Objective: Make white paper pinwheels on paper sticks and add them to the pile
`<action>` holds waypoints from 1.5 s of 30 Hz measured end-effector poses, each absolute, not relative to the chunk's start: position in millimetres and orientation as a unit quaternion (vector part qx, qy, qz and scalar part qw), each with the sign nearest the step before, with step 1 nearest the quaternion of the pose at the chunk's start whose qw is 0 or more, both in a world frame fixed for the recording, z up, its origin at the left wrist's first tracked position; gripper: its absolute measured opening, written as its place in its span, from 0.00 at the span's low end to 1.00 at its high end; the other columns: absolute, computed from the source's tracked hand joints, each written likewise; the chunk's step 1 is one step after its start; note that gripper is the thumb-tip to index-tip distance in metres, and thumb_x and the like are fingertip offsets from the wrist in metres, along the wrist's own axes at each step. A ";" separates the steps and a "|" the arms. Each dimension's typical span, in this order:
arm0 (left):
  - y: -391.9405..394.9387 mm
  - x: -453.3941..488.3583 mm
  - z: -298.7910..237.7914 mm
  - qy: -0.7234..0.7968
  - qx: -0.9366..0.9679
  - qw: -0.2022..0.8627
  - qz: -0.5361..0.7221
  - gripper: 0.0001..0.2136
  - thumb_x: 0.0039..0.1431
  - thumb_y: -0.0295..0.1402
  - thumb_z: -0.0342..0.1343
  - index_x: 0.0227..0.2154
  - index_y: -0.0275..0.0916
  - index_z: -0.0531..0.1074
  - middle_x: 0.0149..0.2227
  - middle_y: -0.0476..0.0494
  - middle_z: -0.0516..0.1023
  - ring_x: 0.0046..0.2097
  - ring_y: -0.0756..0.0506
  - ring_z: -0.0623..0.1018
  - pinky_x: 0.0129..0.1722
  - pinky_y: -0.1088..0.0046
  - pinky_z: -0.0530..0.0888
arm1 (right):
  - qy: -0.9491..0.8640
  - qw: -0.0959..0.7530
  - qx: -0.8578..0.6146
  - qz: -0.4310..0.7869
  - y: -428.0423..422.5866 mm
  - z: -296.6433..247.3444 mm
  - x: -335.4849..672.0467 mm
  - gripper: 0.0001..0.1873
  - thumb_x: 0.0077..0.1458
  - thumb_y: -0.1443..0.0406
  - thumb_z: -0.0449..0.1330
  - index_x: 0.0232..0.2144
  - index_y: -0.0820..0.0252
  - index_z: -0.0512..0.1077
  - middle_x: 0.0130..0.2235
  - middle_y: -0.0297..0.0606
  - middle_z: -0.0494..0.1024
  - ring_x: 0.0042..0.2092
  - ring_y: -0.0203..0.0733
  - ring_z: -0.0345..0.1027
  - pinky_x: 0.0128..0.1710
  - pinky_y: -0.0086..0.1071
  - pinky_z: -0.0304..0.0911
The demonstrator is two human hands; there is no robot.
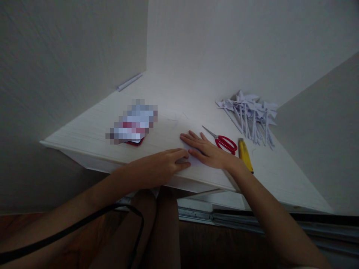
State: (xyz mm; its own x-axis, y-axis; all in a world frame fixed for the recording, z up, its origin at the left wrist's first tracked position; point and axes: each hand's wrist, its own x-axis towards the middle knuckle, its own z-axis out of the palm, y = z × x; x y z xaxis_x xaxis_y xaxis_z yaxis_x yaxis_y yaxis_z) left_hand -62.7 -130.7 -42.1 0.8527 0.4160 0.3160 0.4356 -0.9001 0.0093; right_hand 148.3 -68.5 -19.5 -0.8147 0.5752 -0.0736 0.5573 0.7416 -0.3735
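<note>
A piece of white paper [195,158] lies on the white tabletop near its front edge, mostly covered by my hands. My right hand [204,149] rests flat on it with the fingers stretched out to the left. At the paper's left side, my left hand [171,164] has bent fingers, with thumb and fingertips at the sheet; its grip is partly hidden. Just right of my right hand lie scissors with red handles [226,144], closed, tip pointing up-left. Beside them is a yellow utility knife [245,156].
Several folded white paper shapes on rolled paper stems [254,112] are heaped at the back right. A phone, blurred out [134,125], lies to the left. Rolled white paper [129,82] sits by the left wall. Walls enclose the white table [92,130]; a black strap [92,216] crosses my left arm.
</note>
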 end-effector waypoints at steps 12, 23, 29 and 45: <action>-127.3 -63.2 -42.5 -0.230 -0.961 0.001 -0.156 0.17 0.58 0.19 0.38 0.48 0.35 0.64 0.48 0.38 0.65 0.50 0.47 0.66 0.50 0.72 0.66 | -0.896 0.130 -0.375 0.200 -106.7 10.1 173.6 0.26 0.62 0.56 0.35 0.60 0.55 0.48 0.63 0.35 0.49 0.64 0.39 0.37 0.62 0.46 0.32; -130.0 -62.8 -33.8 -0.208 -0.970 0.075 -0.102 0.18 0.57 0.18 0.38 0.49 0.31 0.62 0.46 0.36 0.68 0.51 0.45 0.66 0.51 0.70 0.65 | -0.925 0.032 -0.346 0.152 -125.4 -16.1 194.9 0.26 0.62 0.61 0.39 0.61 0.51 0.38 0.63 0.35 0.46 0.64 0.44 0.31 0.58 0.56 0.17; -127.4 -62.9 -33.7 -0.198 -0.972 0.067 -0.111 0.18 0.56 0.19 0.38 0.48 0.32 0.63 0.46 0.37 0.68 0.52 0.44 0.65 0.51 0.68 0.65 | -0.910 0.021 -0.392 0.132 -149.8 -14.1 227.9 0.27 0.62 0.62 0.41 0.61 0.49 0.37 0.63 0.35 0.48 0.64 0.43 0.36 0.58 0.57 0.17; -127.5 -61.0 -27.1 -0.189 -0.975 0.076 -0.085 0.16 0.57 0.23 0.45 0.48 0.30 0.63 0.45 0.36 0.68 0.51 0.44 0.65 0.52 0.68 0.65 | -0.933 0.087 -0.332 0.111 -108.5 -12.0 150.9 0.23 0.61 0.64 0.40 0.57 0.63 0.57 0.59 0.42 0.58 0.61 0.38 0.47 0.61 0.41 0.44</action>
State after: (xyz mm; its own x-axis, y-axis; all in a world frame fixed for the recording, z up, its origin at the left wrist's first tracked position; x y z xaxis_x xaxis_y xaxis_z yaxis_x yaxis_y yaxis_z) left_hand -61.0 -127.5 -27.1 0.9137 0.3566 0.1950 0.3824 -0.9168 -0.1151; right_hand 150.9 -108.5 -12.0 -0.7651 0.6379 0.0882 0.5994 0.7555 -0.2644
